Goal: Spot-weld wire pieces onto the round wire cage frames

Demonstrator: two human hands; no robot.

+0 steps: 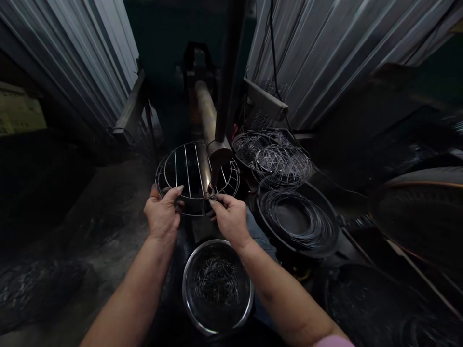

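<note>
A round wire rack point(186, 171) with parallel bars and a double rim lies between my hands, under the electrodes of a spot welder point(217, 149). My left hand point(162, 212) is closed on the rack's near left rim, thumb on top. At the near rim, right beside the lower electrode tip point(205, 173), my right hand point(231, 217) pinches with thumb and forefinger. Whatever small piece is between those fingertips is too small to make out. Below my hands stands a steel bowl point(188, 294) containing many short wire pieces point(217, 279).
To the right, a dark pan point(334, 231) holds large wire rings point(300, 217). Behind it more round wire racks point(282, 161) are piled up. A large round fan-like object point(419, 212) stands far right. Corrugated metal sheets point(314, 58) flank the welder on both sides.
</note>
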